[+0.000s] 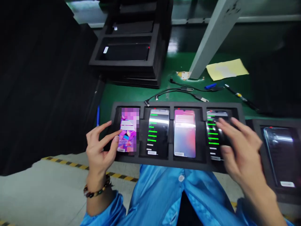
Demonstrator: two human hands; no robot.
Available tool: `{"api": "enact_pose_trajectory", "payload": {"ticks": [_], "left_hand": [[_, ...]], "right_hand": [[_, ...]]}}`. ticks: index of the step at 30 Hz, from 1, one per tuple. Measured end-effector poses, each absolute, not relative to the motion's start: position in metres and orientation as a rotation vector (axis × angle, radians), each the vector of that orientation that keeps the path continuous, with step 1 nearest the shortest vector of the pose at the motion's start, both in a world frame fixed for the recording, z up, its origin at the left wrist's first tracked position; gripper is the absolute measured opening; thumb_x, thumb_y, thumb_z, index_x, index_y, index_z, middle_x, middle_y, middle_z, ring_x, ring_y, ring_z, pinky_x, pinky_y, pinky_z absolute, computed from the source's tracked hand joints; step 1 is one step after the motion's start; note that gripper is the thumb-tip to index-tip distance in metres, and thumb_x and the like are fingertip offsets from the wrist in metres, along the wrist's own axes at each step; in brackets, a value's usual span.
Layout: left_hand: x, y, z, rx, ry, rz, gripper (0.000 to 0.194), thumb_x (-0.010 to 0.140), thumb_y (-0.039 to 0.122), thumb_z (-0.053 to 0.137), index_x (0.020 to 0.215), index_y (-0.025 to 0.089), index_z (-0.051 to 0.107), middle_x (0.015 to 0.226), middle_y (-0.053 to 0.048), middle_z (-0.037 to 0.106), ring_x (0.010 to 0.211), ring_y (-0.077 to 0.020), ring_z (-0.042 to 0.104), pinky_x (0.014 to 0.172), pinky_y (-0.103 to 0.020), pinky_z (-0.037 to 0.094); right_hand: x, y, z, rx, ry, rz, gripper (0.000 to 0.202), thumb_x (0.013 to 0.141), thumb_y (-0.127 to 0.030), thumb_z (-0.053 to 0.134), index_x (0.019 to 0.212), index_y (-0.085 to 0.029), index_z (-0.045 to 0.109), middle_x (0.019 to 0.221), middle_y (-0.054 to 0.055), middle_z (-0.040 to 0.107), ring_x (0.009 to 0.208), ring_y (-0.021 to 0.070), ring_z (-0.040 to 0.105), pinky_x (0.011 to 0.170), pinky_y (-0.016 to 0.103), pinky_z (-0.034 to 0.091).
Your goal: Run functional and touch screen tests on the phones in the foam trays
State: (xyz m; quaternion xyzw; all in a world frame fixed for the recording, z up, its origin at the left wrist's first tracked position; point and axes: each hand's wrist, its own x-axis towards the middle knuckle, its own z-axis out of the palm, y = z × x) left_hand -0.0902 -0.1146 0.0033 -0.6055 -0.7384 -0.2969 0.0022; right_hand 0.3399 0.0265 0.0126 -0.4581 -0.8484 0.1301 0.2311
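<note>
Lit phones: I see four smartphones seated face up, one per compartment of a black foam tray [156, 160]; the purple-wallpaper phone [128, 145] is leftmost, then a green-barred phone [158, 131], a pink-and-blue phone [184, 135] and another green-barred phone [212, 131].
Left hand [101, 147]: half-curled and empty, index fingertip at the purple screen; I can't tell touch from hover.
Right hand [244, 150]: blurred, fingers loosely spread over the rightmost lit phone, nothing visibly held; contact unclear to me.
Touch advice: I'd use one light fingertip, keep the thumb off the glass, and let the foam hold each phone.
Screen writing: the green bars and white lines beneath are too small for me to read; part of the purple screen is pixelated.
Stickers: white labels sit by the lower edges, print illegible; I find no readable brand.
Right side: a dark-screened phone [279, 153] in another tray.
Behind: stacked foam trays [128, 62], black cables [168, 91], yellow paper [215, 74].
</note>
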Motion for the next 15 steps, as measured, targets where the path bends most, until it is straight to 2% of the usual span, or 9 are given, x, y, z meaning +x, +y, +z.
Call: {"api": "enact_pose_trajectory", "payload": {"ticks": [5, 6, 8, 11, 13, 15], "left_hand": [[-0.098, -0.122, 0.006, -2.155, -2.261, -0.915, 0.021, 0.099, 0.027, 0.071, 0.109, 0.036, 0.087, 0.165, -0.002, 0.058, 0.146, -0.036, 0.054, 0.122, -0.064, 0.043], [-0.1, -0.12, 0.005, -2.19, -2.275, -0.891, 0.023, 0.1, 0.028, 0.07, 0.113, 0.037, 0.086, 0.167, -0.001, 0.055, 0.149, -0.0364, 0.052, 0.124, -0.064, 0.042], [-0.101, -0.113, 0.003, -2.184, -2.374, -0.795, 0.034, 0.103, 0.033, 0.066, 0.134, 0.038, 0.079, 0.176, -0.004, 0.044, 0.157, -0.0386, 0.044, 0.128, -0.066, 0.037], [-0.103, -0.101, -0.001, -2.024, -2.547, -0.735, 0.057, 0.108, 0.044, 0.058, 0.164, 0.036, 0.054, 0.184, -0.009, 0.025, 0.166, -0.0414, 0.029, 0.133, -0.07, 0.028], [-0.103, -0.094, -0.002, -1.936, -2.591, -0.815, 0.061, 0.109, 0.049, 0.054, 0.168, 0.036, 0.047, 0.184, -0.01, 0.024, 0.167, -0.0405, 0.029, 0.136, -0.068, 0.025], [-0.103, -0.09, -0.003, -1.919, -2.602, -0.907, 0.059, 0.109, 0.05, 0.055, 0.166, 0.036, 0.05, 0.182, -0.01, 0.03, 0.167, -0.0384, 0.033, 0.137, -0.065, 0.026]], "right_hand": [[0.383, 0.018, -0.003, -1.413, -2.117, 0.289, 0.052, 0.112, -0.048, 0.045, 0.16, -0.033, 0.062, 0.15, 0.012, 0.072, 0.153, 0.041, 0.055, 0.127, 0.067, 0.042], [0.386, 0.018, -0.006, -1.427, -2.107, 0.292, 0.053, 0.112, -0.049, 0.045, 0.16, -0.034, 0.062, 0.15, 0.012, 0.072, 0.153, 0.041, 0.055, 0.127, 0.067, 0.043], [0.385, 0.02, -0.011, -1.426, -2.094, 0.277, 0.053, 0.112, -0.05, 0.046, 0.161, -0.034, 0.061, 0.152, 0.011, 0.07, 0.153, 0.0407, 0.055, 0.128, 0.067, 0.042], [0.376, 0.029, -0.012, -1.397, -2.082, 0.245, 0.055, 0.112, -0.049, 0.045, 0.163, -0.032, 0.057, 0.16, 0.013, 0.064, 0.156, 0.0396, 0.053, 0.13, 0.066, 0.04], [0.371, 0.036, -0.01, -1.384, -2.104, 0.256, 0.056, 0.113, -0.049, 0.044, 0.164, -0.029, 0.056, 0.163, 0.014, 0.061, 0.158, 0.0395, 0.05, 0.13, 0.066, 0.038], [0.369, 0.04, -0.008, -1.39, -2.117, 0.278, 0.056, 0.113, -0.048, 0.044, 0.164, -0.028, 0.055, 0.163, 0.016, 0.06, 0.159, 0.0396, 0.049, 0.13, 0.066, 0.038]]}}
